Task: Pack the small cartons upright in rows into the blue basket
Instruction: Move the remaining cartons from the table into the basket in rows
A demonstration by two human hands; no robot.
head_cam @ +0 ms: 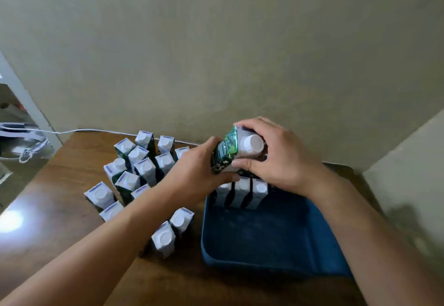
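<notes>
I hold one carton (pixel 234 149) in both hands, my left hand (pixel 199 171) gripping its base, my right hand (pixel 274 154) curled round its top, above the blue basket (pixel 264 265). Next: stand it upright beside the row (pixel 242 191) (three there) at the far wall.

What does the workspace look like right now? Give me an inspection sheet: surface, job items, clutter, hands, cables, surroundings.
Surface: brown wooden table, glare spot at left.
Job's things: blue basket holds a row of upright cartons at its far end; the rest is bare. Loose cartons stand on the table left of it. One held carton is tilted above the basket row.
Clutter: nothing seen.
Hands: left hand and right hand both grip the held carton.
Cables: white cable along the table's far edge.
Surroundings: beige wall; white string-like items at far left.
</notes>
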